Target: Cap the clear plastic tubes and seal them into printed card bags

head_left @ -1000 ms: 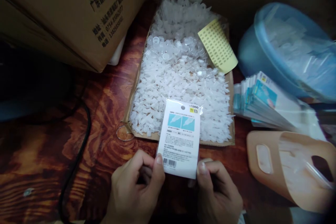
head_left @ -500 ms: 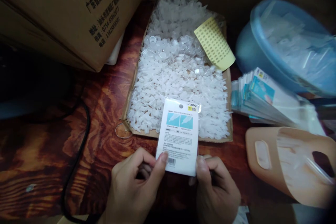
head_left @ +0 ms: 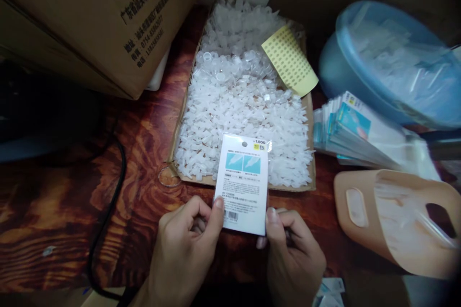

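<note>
Between my two hands is a white printed packaging card [head_left: 242,196] in a clear sleeve, with two blue pictures, small text and a barcode facing me. My left hand [head_left: 190,244] pinches its lower left edge, thumb on the front and fingers curled behind. At the lower right edge, my right hand [head_left: 293,252] grips it between thumb and curled fingers. The card's upper part overlaps the near edge of a shallow cardboard tray [head_left: 201,180], which is full of small white pointed plastic nozzles [head_left: 230,110] and clear caps [head_left: 223,69].
A yellow dotted sticker sheet [head_left: 290,60] lies on the tray's right side. To the right are a blue basin [head_left: 333,67] of clear packets, a stack of packaged cards [head_left: 355,122] and a peach plastic bin [head_left: 392,216]. A cardboard box [head_left: 108,29] and black cable [head_left: 108,220] are left.
The card and both hands have shifted very slightly in view, along with the whole scene. Both hands keep their hold on the card.
</note>
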`<state>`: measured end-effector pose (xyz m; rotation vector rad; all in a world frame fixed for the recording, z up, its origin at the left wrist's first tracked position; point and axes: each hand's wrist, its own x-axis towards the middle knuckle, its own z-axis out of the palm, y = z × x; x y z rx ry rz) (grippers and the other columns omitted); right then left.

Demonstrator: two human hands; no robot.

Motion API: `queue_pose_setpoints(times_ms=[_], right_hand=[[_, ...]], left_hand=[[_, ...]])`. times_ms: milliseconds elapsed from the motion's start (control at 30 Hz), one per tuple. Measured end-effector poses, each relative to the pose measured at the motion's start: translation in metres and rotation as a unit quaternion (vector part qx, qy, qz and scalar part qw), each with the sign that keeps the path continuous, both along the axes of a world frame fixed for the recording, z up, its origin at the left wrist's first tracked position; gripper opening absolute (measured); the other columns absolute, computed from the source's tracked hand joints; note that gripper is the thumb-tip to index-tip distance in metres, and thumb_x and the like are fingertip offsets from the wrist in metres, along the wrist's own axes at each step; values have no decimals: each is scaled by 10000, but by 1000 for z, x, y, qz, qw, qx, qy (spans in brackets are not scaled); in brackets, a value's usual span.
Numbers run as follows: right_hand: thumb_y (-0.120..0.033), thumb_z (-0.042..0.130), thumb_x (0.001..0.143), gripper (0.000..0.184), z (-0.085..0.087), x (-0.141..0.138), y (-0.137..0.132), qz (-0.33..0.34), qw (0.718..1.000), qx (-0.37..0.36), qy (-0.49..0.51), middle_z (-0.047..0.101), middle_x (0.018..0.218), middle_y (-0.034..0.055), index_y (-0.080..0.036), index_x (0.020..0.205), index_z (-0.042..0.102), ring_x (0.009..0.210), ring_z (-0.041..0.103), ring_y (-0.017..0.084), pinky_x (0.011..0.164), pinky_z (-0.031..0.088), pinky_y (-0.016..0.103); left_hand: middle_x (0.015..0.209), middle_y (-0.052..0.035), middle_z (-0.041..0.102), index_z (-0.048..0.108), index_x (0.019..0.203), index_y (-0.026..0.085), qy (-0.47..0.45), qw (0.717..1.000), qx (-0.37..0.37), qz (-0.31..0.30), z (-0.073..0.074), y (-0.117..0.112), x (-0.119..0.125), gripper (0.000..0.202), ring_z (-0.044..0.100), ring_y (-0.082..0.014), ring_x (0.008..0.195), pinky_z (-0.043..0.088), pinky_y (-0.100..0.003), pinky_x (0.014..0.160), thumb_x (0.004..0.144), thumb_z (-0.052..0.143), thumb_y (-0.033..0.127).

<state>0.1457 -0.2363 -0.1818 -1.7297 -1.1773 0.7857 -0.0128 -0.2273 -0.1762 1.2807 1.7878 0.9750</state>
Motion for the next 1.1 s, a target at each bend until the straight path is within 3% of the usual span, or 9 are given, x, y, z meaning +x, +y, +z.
queue_pose_setpoints(times_ms=[300,467,567,667,767,867,967,1100], right_hand=[[-314,691,967,401,-8,4,-2,4,1000,12,19,541,498,-50,-207,605,558,445,500,101,461,380,217],[-369,672,984,446,-4,0,-1,20,1000,8,19,522,492,-44,-201,591,544,445,486,96,464,376,215],[-421,682,975,454,0,-3,-1,-8,999,-10,49,518,507,-44,-197,604,547,463,481,97,483,385,215],[-442,683,975,474,0,-1,2,-19,997,10,75,515,488,-46,-196,596,542,449,489,96,476,395,204],[-415,671,989,458,-2,4,3,19,997,39,70,546,486,-39,-194,604,556,444,522,98,488,426,193],[-383,655,1002,411,-3,7,3,48,994,55,85,581,526,-33,-199,644,575,482,552,106,520,453,191],[-382,633,1014,395,-2,7,-1,54,990,58,118,590,576,-25,-205,666,573,543,564,121,560,468,209],[-378,625,1016,359,0,6,-4,75,986,52,141,582,636,-18,-209,704,573,571,569,131,560,465,228]], left_hand=[[463,54,472,522,545,182,3,1000,1,6,-3,-3,-1,471,452,-61,406,338,-173,429,999,571,298],[457,29,533,567,563,183,-55,998,-25,30,-2,-5,-1,498,505,-80,392,381,-176,415,1027,543,362],[509,30,592,645,761,178,-145,984,-61,81,-1,-6,-2,408,554,-101,395,420,-173,386,1035,544,463],[581,41,624,619,1013,191,-229,962,-72,131,0,-7,-4,376,617,-139,441,464,-192,369,1013,559,563],[627,16,648,630,1039,178,-242,963,-95,65,1,-4,-4,434,642,-152,488,502,-208,404,972,600,606],[687,-21,697,687,989,157,-220,967,-127,-6,4,2,-1,405,647,-146,539,523,-208,461,865,762,536],[771,-62,745,716,911,147,-261,954,-146,-20,6,9,0,361,660,-155,608,534,-210,476,809,821,477],[723,-43,729,690,756,155,-361,917,-164,-27,11,15,-12,320,641,-130,604,525,-197,517,789,864,421]])
